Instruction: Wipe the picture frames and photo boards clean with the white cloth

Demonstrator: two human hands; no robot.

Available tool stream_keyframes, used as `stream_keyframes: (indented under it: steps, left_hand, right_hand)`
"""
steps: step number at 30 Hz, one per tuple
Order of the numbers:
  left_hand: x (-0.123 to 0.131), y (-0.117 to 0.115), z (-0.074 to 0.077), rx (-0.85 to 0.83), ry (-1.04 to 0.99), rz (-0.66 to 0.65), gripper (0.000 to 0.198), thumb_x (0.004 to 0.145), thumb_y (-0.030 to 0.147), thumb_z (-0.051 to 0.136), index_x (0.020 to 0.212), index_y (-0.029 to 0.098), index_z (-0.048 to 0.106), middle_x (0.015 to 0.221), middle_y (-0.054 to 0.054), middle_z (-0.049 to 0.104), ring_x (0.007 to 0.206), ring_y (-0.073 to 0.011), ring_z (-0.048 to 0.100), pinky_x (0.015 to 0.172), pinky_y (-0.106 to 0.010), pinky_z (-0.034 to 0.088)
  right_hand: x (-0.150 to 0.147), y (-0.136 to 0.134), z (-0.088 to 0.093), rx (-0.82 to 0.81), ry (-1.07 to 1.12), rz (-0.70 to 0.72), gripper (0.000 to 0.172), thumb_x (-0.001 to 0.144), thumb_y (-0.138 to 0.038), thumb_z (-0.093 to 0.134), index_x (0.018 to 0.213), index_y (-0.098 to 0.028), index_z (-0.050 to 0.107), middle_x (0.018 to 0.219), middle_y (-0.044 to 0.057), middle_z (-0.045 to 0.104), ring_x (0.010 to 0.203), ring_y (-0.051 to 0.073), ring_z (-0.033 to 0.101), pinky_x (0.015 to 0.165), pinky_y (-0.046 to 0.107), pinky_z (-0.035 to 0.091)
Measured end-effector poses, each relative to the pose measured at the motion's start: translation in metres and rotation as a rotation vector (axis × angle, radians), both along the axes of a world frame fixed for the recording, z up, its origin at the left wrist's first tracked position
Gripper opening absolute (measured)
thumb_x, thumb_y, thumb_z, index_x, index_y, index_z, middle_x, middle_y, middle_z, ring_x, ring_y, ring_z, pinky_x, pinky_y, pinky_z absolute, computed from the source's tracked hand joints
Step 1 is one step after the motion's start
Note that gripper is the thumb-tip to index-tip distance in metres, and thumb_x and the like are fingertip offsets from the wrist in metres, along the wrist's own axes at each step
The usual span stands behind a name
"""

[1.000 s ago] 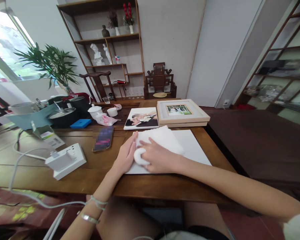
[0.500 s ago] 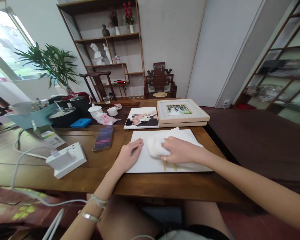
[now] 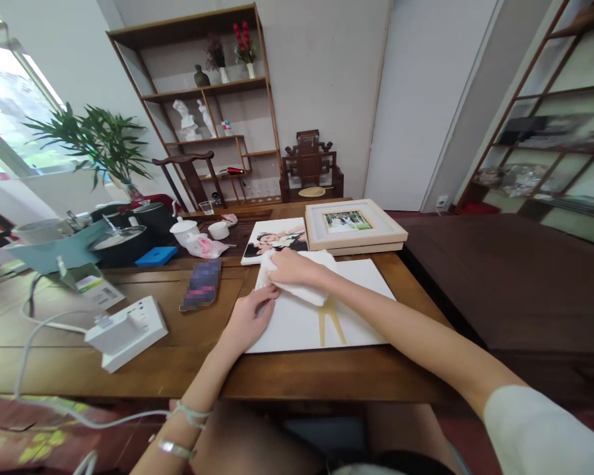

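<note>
A white flat panel [image 3: 287, 330] lies on the wooden table before me, with a tan two-legged mark or piece [image 3: 332, 323] on its surface. My right hand [image 3: 297, 269] is closed on a white cloth [image 3: 317, 290], pressing it on the panel's far left part; some of the cloth trails to the right under my wrist. My left hand [image 3: 251, 316] rests flat with fingers stretched on the panel's left edge, fingertips close to the cloth. The forearm and cloth hide part of the panel.
Behind the panel are a photo print [image 3: 277, 234] and a pale framed picture [image 3: 356, 231]. Leftward lie a phone-like dark item [image 3: 201, 284], a white power strip [image 3: 133, 333] with cables, a blue block [image 3: 156, 256], a white teapot [image 3: 184, 231] and a small carton [image 3: 92, 284].
My right hand has moved with the cloth from the panel's middle to its far left, uncovering more of the tan piece. My left hand stays at the left edge. The view has shifted slightly.
</note>
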State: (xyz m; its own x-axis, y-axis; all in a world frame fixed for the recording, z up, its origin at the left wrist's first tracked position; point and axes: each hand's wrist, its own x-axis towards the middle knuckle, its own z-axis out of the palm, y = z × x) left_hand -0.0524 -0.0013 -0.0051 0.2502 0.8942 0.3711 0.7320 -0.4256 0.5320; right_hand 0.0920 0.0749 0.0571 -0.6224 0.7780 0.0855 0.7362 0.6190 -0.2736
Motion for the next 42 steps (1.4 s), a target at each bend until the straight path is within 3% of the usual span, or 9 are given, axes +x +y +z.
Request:
stream_keyframes:
  steps: [8,12,20,24,28,34,37,39,42]
  left_hand:
    - [0.001,0.001,-0.003,-0.009,-0.034,-0.006,0.026,0.08,0.025,0.047,0.095,0.017,0.067,0.114,-0.008,0.063,0.112,-0.0214,0.055,0.103,-0.04,0.037]
    - [0.002,0.0,-0.003,0.004,-0.025,-0.007,0.027,0.08,0.025,0.047,0.095,0.016,0.067,0.114,-0.009,0.063,0.113,-0.0214,0.055,0.103,-0.04,0.038]
    - [0.002,0.001,-0.004,0.007,-0.01,-0.013,0.028,0.081,0.025,0.046,0.096,0.014,0.067,0.115,-0.01,0.063,0.113,-0.0212,0.055,0.102,-0.04,0.038]
    - [0.002,0.001,-0.003,0.012,0.002,-0.011,0.028,0.081,0.025,0.046,0.095,0.014,0.068,0.114,-0.011,0.063,0.112,-0.0214,0.055,0.102,-0.039,0.039]
    - [0.002,0.001,-0.004,0.015,-0.002,-0.014,0.028,0.081,0.024,0.045,0.095,0.014,0.068,0.114,-0.01,0.063,0.112,-0.0215,0.055,0.102,-0.04,0.038]
    - [0.003,0.001,-0.004,0.017,0.009,-0.006,0.028,0.081,0.024,0.045,0.095,0.014,0.067,0.115,-0.011,0.063,0.112,-0.0224,0.055,0.102,-0.043,0.038]
    - [0.003,0.001,-0.003,0.016,0.009,-0.008,0.027,0.081,0.024,0.045,0.095,0.015,0.067,0.115,-0.011,0.063,0.112,-0.0219,0.055,0.102,-0.043,0.037]
    - [0.004,0.0,-0.003,0.014,0.01,-0.007,0.027,0.081,0.024,0.045,0.095,0.015,0.067,0.116,-0.011,0.062,0.113,-0.0215,0.055,0.102,-0.042,0.037]
    - [0.004,0.0,-0.002,0.011,0.008,-0.008,0.027,0.081,0.024,0.045,0.095,0.015,0.067,0.116,-0.011,0.062,0.113,-0.021,0.054,0.102,-0.041,0.037]
  right_hand:
    - [0.124,-0.01,-0.013,0.047,-0.023,-0.266,0.025,0.082,-0.034,0.042,0.083,-0.014,0.056,0.095,0.016,0.062,0.081,0.027,0.058,0.062,0.031,0.041]
    - [0.159,-0.023,-0.025,0.078,-0.04,-0.266,0.027,0.083,-0.037,0.042,0.074,-0.015,0.055,0.084,0.014,0.062,0.075,0.026,0.058,0.061,0.032,0.04]
    - [0.149,-0.029,-0.045,0.236,-0.018,0.078,0.023,0.083,-0.031,0.046,0.07,-0.018,0.059,0.105,0.013,0.062,0.103,0.031,0.051,0.088,0.039,0.036]
    - [0.146,-0.035,-0.045,0.243,-0.066,-0.013,0.027,0.084,-0.033,0.045,0.073,-0.016,0.062,0.085,0.014,0.064,0.097,0.032,0.054,0.078,0.039,0.041]
    - [0.148,-0.079,-0.035,0.15,-0.083,0.013,0.027,0.083,-0.032,0.045,0.07,-0.015,0.062,0.086,0.016,0.065,0.098,0.032,0.055,0.081,0.04,0.042]
    - [0.15,-0.158,-0.018,-0.028,-0.061,0.138,0.009,0.067,-0.014,0.053,0.062,-0.019,0.06,0.115,0.012,0.06,0.118,0.028,0.044,0.1,0.038,0.029]
    - [0.152,-0.144,-0.015,-0.081,-0.089,0.032,0.014,0.076,-0.025,0.05,0.069,-0.017,0.061,0.096,0.013,0.064,0.095,0.028,0.057,0.083,0.037,0.042]
    - [0.153,-0.114,-0.016,-0.051,-0.091,-0.056,0.025,0.082,-0.036,0.046,0.076,-0.016,0.06,0.085,0.013,0.063,0.08,0.025,0.059,0.071,0.035,0.045]
    - [0.15,-0.06,-0.018,0.016,-0.053,-0.1,0.032,0.082,-0.045,0.045,0.074,-0.016,0.056,0.081,0.012,0.062,0.076,0.024,0.057,0.066,0.032,0.043]
